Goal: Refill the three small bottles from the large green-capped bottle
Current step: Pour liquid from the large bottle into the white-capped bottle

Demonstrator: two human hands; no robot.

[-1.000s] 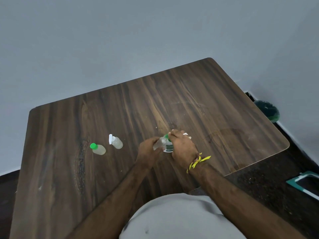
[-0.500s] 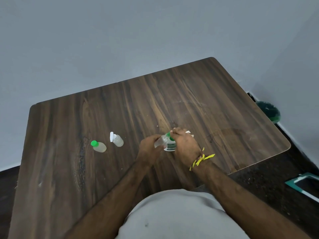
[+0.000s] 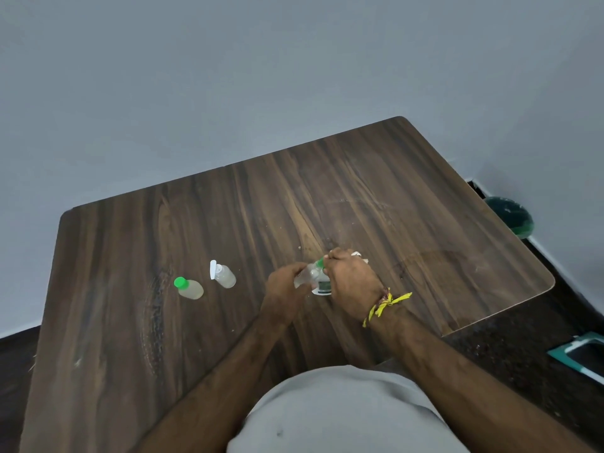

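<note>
Grey wall behind, dark wood table (image 3: pixel 376 197) below. The left hand (image 3: pixel 284 286) gripped a small clear bottle (image 3: pixel 302 277), tipped against the large green-capped bottle (image 3: pixel 322 284) clasped by the right hand (image 3: pixel 351 282). Left of them, two small bottles (image 3: pixel 191 287) stood. Misaligned mouths risked spilling.

Quick tally: three small bottles are being counted on one wooden table (image 3: pixel 392 197). One with a green cap (image 3: pixel 190 288), one with a white flip cap (image 3: pixel 223 274), and one (image 3: pixel 302 276) being held between two hands (image 3: pixel 283 285) (image 3: pixel 353 282). One large labelled bottle (image 3: pixel 322 285) is being counted too, mostly hidden.
</note>
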